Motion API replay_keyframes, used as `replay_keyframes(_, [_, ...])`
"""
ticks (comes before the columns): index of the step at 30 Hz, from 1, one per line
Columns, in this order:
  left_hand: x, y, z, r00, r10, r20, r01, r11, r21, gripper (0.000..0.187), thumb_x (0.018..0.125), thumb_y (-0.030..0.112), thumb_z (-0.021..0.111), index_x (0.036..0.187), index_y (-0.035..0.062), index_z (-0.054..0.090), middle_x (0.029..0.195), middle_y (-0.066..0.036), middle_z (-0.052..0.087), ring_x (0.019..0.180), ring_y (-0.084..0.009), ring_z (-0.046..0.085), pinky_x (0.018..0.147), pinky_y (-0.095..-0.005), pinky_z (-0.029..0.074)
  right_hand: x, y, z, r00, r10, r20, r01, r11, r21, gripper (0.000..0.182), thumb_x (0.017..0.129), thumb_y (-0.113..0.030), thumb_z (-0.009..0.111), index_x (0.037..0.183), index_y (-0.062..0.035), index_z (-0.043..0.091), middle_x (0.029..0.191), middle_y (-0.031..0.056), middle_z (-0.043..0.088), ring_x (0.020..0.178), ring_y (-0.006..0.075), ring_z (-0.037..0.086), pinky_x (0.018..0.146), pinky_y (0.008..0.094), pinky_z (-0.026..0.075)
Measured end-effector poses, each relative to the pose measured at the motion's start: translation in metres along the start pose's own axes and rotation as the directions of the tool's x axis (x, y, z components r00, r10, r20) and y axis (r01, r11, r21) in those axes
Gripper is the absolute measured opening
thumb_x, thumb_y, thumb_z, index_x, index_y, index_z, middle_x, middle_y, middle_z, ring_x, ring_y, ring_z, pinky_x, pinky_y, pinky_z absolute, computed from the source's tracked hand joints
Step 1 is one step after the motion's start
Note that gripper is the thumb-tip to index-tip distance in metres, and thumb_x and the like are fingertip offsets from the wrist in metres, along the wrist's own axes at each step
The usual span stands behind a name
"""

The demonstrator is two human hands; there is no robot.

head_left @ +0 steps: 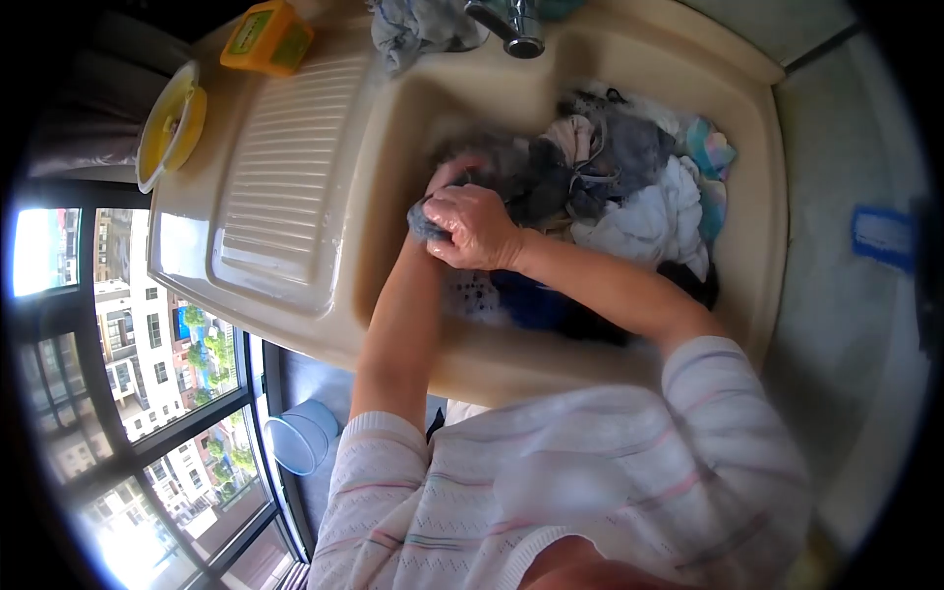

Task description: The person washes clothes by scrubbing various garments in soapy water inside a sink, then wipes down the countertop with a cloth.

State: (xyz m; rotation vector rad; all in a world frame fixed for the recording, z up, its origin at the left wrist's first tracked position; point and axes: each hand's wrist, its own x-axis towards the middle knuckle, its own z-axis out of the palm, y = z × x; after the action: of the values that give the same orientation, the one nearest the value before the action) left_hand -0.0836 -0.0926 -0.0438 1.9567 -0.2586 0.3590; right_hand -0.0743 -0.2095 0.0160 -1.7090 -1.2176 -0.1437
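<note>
In the wash basin (pixel 388 128), my right hand (pixel 474 228) is closed round a bunched grey cloth (pixel 425 222), pressed against my left forearm near the wrist. My left hand (pixel 462 169) lies just beyond it, blurred and partly covered, its fingers lost among dark wet fabric (pixel 536 182). To the right sits a pile of wet laundry: a grey garment (pixel 634 147) with a thin strap, a white garment (pixel 654 221) and a pastel patterned piece (pixel 710 147). Blue cloth (pixel 531 300) and suds (pixel 472 295) show below my right forearm.
A ribbed washboard (pixel 285 187) is moulded left of the basin. Beyond it are a yellow container (pixel 265 39) and a yellow bowl (pixel 172 128). The tap (pixel 521 39) overhangs the back edge beside a grey cloth (pixel 423 29). A blue bucket (pixel 300 438) stands below, near the window.
</note>
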Motion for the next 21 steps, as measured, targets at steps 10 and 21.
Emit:
replay_keyframes(10, [0.019, -0.017, 0.025, 0.777, -0.624, -0.074, 0.605, 0.711, 0.358, 0.047, 0.071, 0.028, 0.059, 0.110, 0.0032, 0.053, 0.103, -0.017, 0.056, 0.101, -0.0336, 0.051, 0.087, -0.0382, 0.040, -0.063, 0.124, -0.030, 0.793, 0.602, -0.092, -0.557, 0.657, -0.508, 0.029, 0.071, -0.017, 0.056, 0.096, -0.0035, 0.051, 0.087, 0.0186, 0.056, 0.082, 0.0365, 0.054, 0.070, 0.0435, 0.044])
replay_keyframes(21, [0.050, 0.094, 0.034, 0.953, -0.297, 0.062, 0.280, 0.940, 0.198, 0.036, 0.061, 0.026, 0.066, 0.087, 0.0028, 0.059, 0.077, -0.017, 0.061, 0.076, -0.0300, 0.059, 0.070, -0.0344, 0.045, 0.032, 0.008, -0.106, 0.715, 0.692, -0.104, -0.412, 0.536, 0.737, 0.036, 0.071, 0.001, 0.056, 0.106, -0.0028, 0.049, 0.087, 0.0067, 0.055, 0.074, 0.0113, 0.053, 0.067, 0.0251, 0.045])
